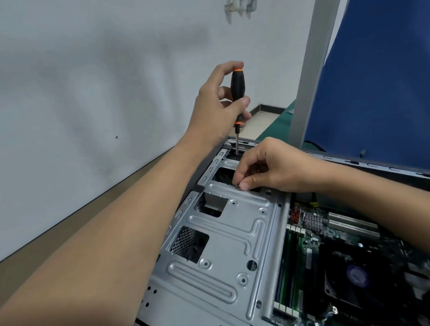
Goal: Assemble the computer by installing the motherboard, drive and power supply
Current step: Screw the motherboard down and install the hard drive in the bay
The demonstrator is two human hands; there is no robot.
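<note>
View from the head camera. We see the left hand (216, 105) wrapped around the black, orange-banded handle of a screwdriver (238, 87), which it holds nearly upright; the thin shaft drops into a dark opening at the far corner of the open computer case (181, 306). The right hand (271, 167) rests on the far edge of the grey metal drive cage (233, 239), thumb and forefinger pinched on a small dark item (238, 185) that we cannot identify at this size. The two hands are near each other but apart. The motherboard (310, 235) lies inside the case, just to the right of the cage, with its memory slots (287, 278) running alongside the cage wall and a black cooling fan (357, 277) on it nearer the camera. The case rests on a green mat (276, 124), beside a blue partition (379, 79) with a grey post (308, 65), and a white wall (80, 82) stands to the left.
</note>
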